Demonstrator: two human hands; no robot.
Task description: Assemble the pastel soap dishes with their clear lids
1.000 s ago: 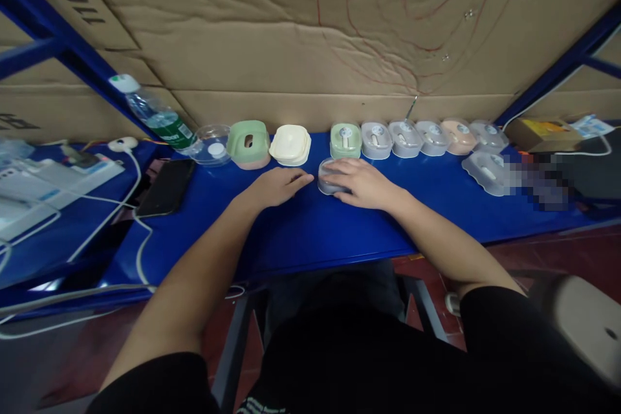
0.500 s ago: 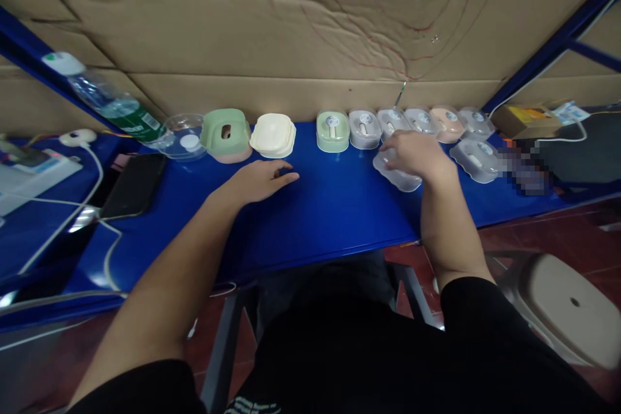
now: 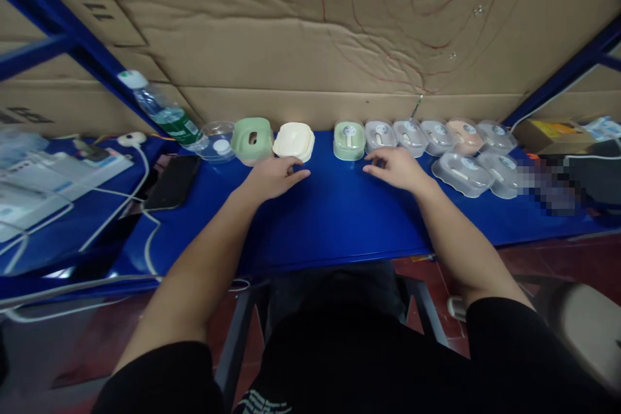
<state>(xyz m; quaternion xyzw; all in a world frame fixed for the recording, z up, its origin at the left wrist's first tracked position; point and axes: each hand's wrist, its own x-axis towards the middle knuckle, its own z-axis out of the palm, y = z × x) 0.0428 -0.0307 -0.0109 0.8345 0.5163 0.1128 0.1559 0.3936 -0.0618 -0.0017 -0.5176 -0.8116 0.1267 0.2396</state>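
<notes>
My left hand (image 3: 277,176) is over the blue table, fingers apart and holding nothing. It is nearest to a stack of cream square lids (image 3: 294,141) and a green piece with an oval hole (image 3: 253,139). My right hand (image 3: 395,168) is open and holds nothing, in front of a green box with a clear lid (image 3: 348,140) and a grey one (image 3: 380,135). Farther right, a translucent grey box (image 3: 462,174) lies in front of the back row, beside another grey box (image 3: 499,174). An orange-tinted box (image 3: 464,136) sits in that row.
At left are a clear round tub (image 3: 217,141), a leaning water bottle (image 3: 167,113), a black phone (image 3: 173,182) and white cables (image 3: 150,242). A cardboard box (image 3: 557,134) stands at far right. The cardboard wall (image 3: 272,52) rises behind; a stool (image 3: 589,323) is at lower right.
My right hand carried a grey box from the middle to the right and let go of it beside the other front box. It has come back left; my left hand stayed nearly in place.
</notes>
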